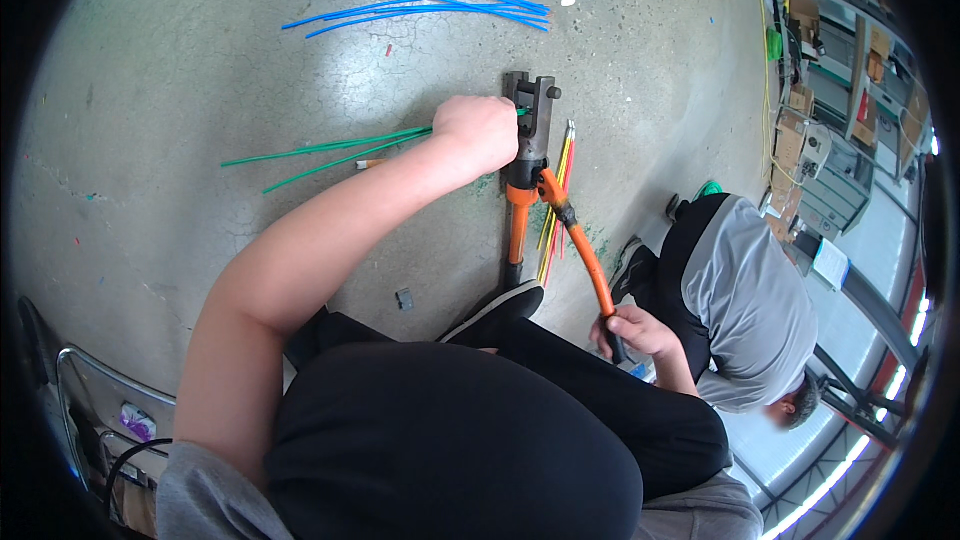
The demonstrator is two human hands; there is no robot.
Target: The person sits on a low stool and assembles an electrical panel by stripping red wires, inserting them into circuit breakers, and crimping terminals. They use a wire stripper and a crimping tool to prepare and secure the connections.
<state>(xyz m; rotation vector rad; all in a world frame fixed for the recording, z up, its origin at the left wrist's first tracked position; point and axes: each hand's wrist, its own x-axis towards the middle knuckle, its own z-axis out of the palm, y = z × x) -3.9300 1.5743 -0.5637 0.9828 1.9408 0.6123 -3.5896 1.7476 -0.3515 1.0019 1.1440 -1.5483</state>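
A hydraulic crimping tool (522, 170) with a dark metal head and two orange handles lies on the concrete floor in front of me. Closed at the left side of its head, my left hand (475, 135) holds green wires (340, 146). Their long ends trail out to the left, while the ends at the jaws are mostly hidden by my fingers and the head. My right hand (640, 332) is wrapped round the black grip of the movable orange handle (590, 260), which is swung out to the right. The other handle points toward my shoe.
Blue wires (430, 2) lie spread at the far side. Red and yellow wires (560, 200) rest just right of the tool. Another person in a grey shirt (745, 290) crouches at my right. Shelves with boxes (800, 120) stand beyond. A metal chair frame (110, 365) is at lower left.
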